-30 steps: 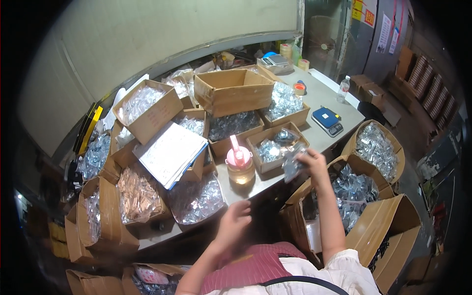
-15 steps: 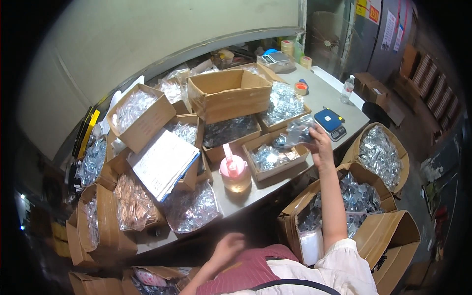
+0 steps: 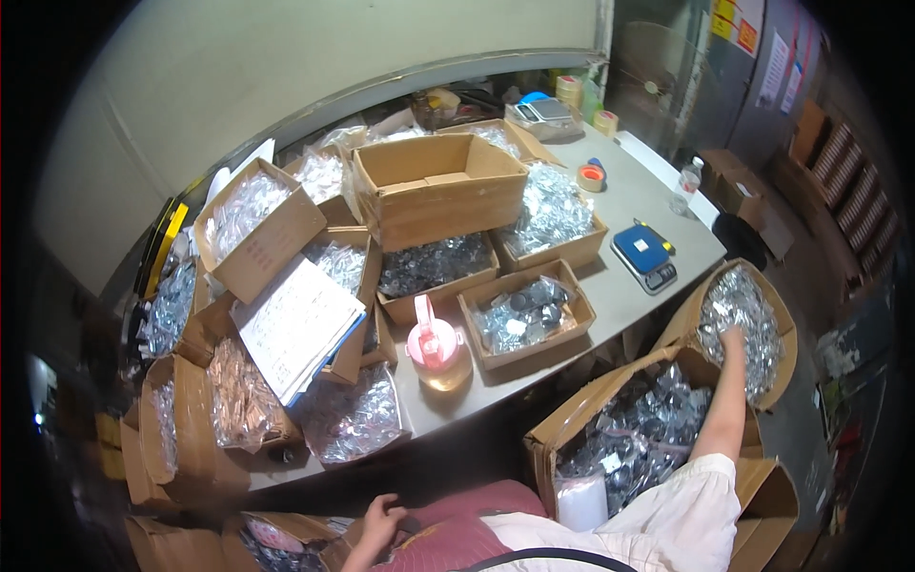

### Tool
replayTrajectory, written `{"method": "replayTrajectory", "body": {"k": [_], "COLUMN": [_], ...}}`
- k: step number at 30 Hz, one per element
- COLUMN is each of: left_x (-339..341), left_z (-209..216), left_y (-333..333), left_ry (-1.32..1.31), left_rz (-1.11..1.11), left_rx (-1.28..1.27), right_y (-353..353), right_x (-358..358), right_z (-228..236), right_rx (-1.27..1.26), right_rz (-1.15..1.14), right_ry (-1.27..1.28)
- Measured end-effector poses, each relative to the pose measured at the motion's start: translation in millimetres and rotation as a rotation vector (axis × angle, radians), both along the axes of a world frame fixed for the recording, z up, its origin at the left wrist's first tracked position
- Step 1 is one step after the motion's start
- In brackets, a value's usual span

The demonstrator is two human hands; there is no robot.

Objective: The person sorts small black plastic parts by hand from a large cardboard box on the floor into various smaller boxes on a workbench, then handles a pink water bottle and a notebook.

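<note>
My right hand [image 3: 732,337] reaches into a cardboard box of small clear bags of silvery parts [image 3: 745,303] at the right. Its fingers are hidden among the bags, so I cannot see whether it grips one. Low in front of my body hangs my left hand [image 3: 383,520], its fingers loosely apart, with no held thing visible. Under my right arm is a larger box with bagged dark parts [image 3: 640,434]. On the table's front part, a small cardboard box [image 3: 529,345] holds clear bags of dark and silvery parts.
A pink-lidded drink bottle [image 3: 437,355] stands left of the small box. Behind are an upright carton [image 3: 448,212] and several boxes of bagged parts. Papers on a clipboard [image 3: 297,324] lean at left. A blue-topped scale [image 3: 643,253] sits near the table's right edge.
My right hand has moved from above the small box, where it held a clear bag of parts, to the box at the right. My left hand has dropped lower and to the left.
</note>
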State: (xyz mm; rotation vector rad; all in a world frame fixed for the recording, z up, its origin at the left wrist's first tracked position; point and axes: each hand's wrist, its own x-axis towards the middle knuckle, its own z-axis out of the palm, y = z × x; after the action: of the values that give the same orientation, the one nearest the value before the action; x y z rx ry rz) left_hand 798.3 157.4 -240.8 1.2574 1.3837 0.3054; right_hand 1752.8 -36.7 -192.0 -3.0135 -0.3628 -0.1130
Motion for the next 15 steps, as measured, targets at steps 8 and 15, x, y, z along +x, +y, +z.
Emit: {"method": "replayTrajectory", "body": {"k": [8,15], "left_x": [3.3,17.5], "left_z": [48.4,9.6], "left_y": [-24.0,-23.4], "left_ry": [0.232,0.111], "left_rz": [0.083,-0.055], "left_rx": [-0.078,0.046], "right_y": [39.7,38.7], "right_x": [-40.9,-53.3], "right_z": [-33.1,-29.2], "right_rx": [-0.367,-0.118], "right_rz": [-0.132,0.083], "right_ry": [0.412,0.358]}}
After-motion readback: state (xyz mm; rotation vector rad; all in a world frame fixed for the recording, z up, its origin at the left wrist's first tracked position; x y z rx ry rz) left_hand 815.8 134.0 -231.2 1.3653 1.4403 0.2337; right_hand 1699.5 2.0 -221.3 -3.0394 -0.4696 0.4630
